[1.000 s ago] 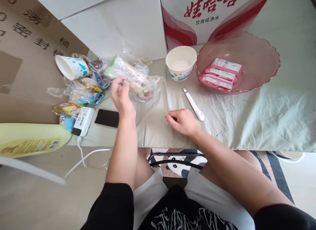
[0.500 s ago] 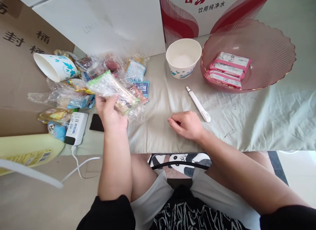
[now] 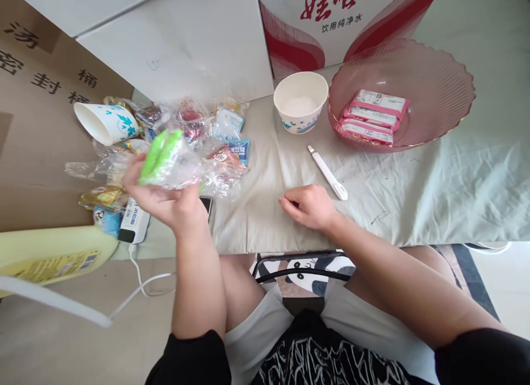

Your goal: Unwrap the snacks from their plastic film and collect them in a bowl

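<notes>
My left hand (image 3: pixel 169 200) grips a snack packet (image 3: pixel 165 161) of clear plastic with bright green ends, blurred by motion. It is raised over the left side of the cloth-covered table, in front of a heap of snack packets (image 3: pixel 226 159) in crinkled wrap. My right hand (image 3: pixel 308 207) rests on the cloth, fingers curled into a loose fist, and nothing shows in it. Just beyond it lies a white utility knife (image 3: pixel 328 172), apart from the hand. Behind the knife stands a white paper bowl (image 3: pixel 300 103) with a blue leaf print.
A pink ribbed bowl (image 3: pixel 439 103) holds several pink-and-white packets (image 3: pixel 375 112) at the right. At the left are a tipped paper cup (image 3: pixel 108 123), a white power adapter (image 3: pixel 136 219) with a cable and a partly hidden phone (image 3: pixel 207 206). Cartons (image 3: pixel 178 48) line the back.
My left hand has drawn back and left with the packet, turning it so its green ends show. My right hand keeps its place on the cloth. The camera view has shifted slightly.
</notes>
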`<state>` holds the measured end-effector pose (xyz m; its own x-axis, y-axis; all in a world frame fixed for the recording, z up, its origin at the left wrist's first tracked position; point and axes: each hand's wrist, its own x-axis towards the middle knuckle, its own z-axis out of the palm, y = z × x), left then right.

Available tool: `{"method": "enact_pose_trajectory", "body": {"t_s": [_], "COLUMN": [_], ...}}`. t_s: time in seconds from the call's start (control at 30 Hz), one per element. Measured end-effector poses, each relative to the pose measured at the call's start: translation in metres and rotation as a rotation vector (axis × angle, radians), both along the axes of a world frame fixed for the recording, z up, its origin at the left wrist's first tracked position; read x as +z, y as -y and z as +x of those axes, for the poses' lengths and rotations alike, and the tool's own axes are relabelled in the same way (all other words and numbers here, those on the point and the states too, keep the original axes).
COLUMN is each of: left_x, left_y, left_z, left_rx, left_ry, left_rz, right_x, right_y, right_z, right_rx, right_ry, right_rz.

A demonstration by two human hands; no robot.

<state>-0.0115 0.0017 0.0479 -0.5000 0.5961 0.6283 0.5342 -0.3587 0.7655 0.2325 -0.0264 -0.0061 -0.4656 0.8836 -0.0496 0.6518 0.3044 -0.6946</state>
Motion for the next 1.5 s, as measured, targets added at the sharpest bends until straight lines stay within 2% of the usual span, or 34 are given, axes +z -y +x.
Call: {"method": "enact_pose_trajectory", "body": {"t_s": [0.03, 0.07, 0.1, 0.2, 0.27, 0.3, 0.37, 0.43, 0.6, 0.77, 0.83, 0.97, 1.03, 1.17, 1.23, 1.33, 1.43, 1.5], "left_x": [0.006, 0.012, 0.017, 0.02, 0.011, 0.003, -0.013, -0.03, -0.056, -0.061, -0.059, -0.053, -0.053, -0.06, -0.063, -0.065, -0.064, -0.063], "left_y": [0.004, 0.009, 0.014, 0.026, 0.029, 0.028, 0.024, 0.019, 0.015, 0.019, 0.02, 0.023, 0.025, 0.021, 0.016, 0.009, 0.004, 0.003], "left_z": [0.007, 0.015, 0.023, 0.045, 0.058, 0.064, 0.075, 0.084, 0.089, 0.083, 0.081, 0.08, 0.082, 0.082, 0.078, 0.07, 0.065, 0.065], "left_rx": [-0.077, -0.159, -0.236, -0.403, -0.492, -0.542, -0.627, -0.661, -0.774, -0.855, -0.915, -1.143, -1.123, -0.923, -0.836, -0.68, -0.54, -0.485], "left_ry": [0.116, 0.232, 0.363, 0.777, 0.89, 0.9, 0.88, 0.841, 0.566, 0.264, 0.238, 0.24, 0.185, 0.116, 0.129, 0.166, 0.202, 0.213], "left_rz": [0.124, 0.174, 0.117, -0.362, -0.606, -0.68, -0.71, -0.658, -0.647, -0.586, -0.587, -0.686, -0.696, -0.559, -0.501, -0.435, -0.409, -0.43], "right_x": [-0.002, -0.003, -0.006, -0.013, -0.018, -0.02, -0.022, -0.023, -0.023, -0.02, -0.019, -0.02, -0.019, -0.007, -0.002, -0.003, -0.014, -0.019], "right_y": [0.0, 0.001, 0.001, 0.002, 0.001, 0.001, 0.0, -0.001, -0.003, -0.003, -0.003, -0.004, -0.005, -0.007, -0.008, -0.012, -0.014, -0.015], "right_z": [0.001, 0.001, 0.002, 0.005, 0.007, 0.008, 0.009, 0.009, 0.005, 0.004, 0.005, 0.004, 0.003, 0.013, 0.024, 0.044, 0.057, 0.06], "right_rx": [0.001, -0.001, -0.009, -0.046, -0.029, -0.002, 0.057, 0.069, -0.098, -0.262, -0.305, -0.445, -0.5, -0.494, -0.505, -0.584, -0.616, -0.592], "right_ry": [-0.024, -0.062, -0.12, -0.362, -0.503, -0.545, -0.577, -0.559, -0.521, -0.6, -0.607, -0.625, -0.65, -0.616, -0.487, -0.141, 0.127, 0.148], "right_rz": [0.01, 0.026, 0.049, 0.154, 0.235, 0.267, 0.307, 0.319, 0.285, 0.252, 0.247, 0.165, 0.129, 0.172, 0.294, 0.426, 0.385, 0.355]}}
